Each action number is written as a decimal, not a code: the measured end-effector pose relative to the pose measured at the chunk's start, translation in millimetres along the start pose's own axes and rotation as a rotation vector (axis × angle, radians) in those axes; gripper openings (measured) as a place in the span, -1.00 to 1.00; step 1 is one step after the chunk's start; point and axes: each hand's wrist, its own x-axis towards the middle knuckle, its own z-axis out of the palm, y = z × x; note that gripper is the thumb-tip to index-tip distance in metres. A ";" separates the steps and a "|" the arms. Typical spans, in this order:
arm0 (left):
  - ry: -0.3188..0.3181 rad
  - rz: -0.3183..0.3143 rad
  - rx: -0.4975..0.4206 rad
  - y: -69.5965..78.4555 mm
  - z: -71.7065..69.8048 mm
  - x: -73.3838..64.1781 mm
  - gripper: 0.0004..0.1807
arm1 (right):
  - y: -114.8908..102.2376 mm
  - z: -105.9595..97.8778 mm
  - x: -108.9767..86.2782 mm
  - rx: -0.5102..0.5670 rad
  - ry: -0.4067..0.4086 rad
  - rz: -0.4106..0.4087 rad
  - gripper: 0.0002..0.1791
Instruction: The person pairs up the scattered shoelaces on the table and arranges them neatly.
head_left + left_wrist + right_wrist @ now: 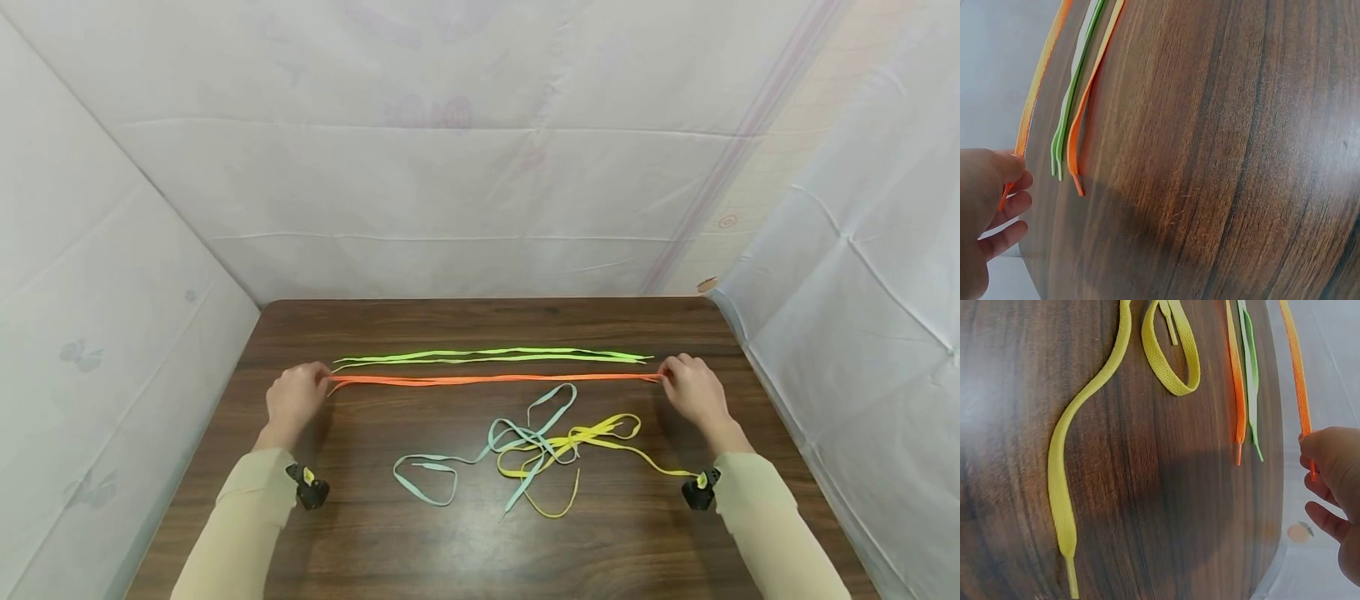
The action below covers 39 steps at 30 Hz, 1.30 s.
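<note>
My left hand point(297, 395) pinches one tipped end of an orange shoelace point(1040, 81) between thumb and fingers. At the opposite end, my right hand point(693, 388) pinches the same lace, its tip poking out below the thumb in the right wrist view. Between the hands the lace runs straight and taut, raised off the table. A second orange shoelace point(1089, 94) lies on the table just under it. Beyond these, green shoelaces point(480, 359) are stretched out side by side, nearly parallel to the orange ones.
Nearer to me, a light blue shoelace point(427, 500) and a yellow shoelace point(1060, 487) lie loosely looped and overlap each other. All rest on a dark wooden table point(390, 558). White sheeting point(450, 208) hangs behind the table and along both sides.
</note>
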 end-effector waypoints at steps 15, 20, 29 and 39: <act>-0.056 -0.114 -0.011 -2.8 21.5 7.1 -0.82 | 1.4 14.0 12.5 0.012 -0.144 0.110 -0.93; -0.069 -0.136 -0.019 -2.9 25.2 8.9 -0.82 | -0.3 17.0 15.4 0.024 -0.178 0.150 -0.92; -0.078 -0.162 -0.024 -0.4 31.5 5.2 -0.84 | -1.9 22.4 17.0 0.018 -0.264 0.201 -0.93; -0.078 -0.197 -0.031 0.4 33.2 2.5 -0.87 | -2.5 34.1 10.8 0.003 -0.303 0.229 -0.95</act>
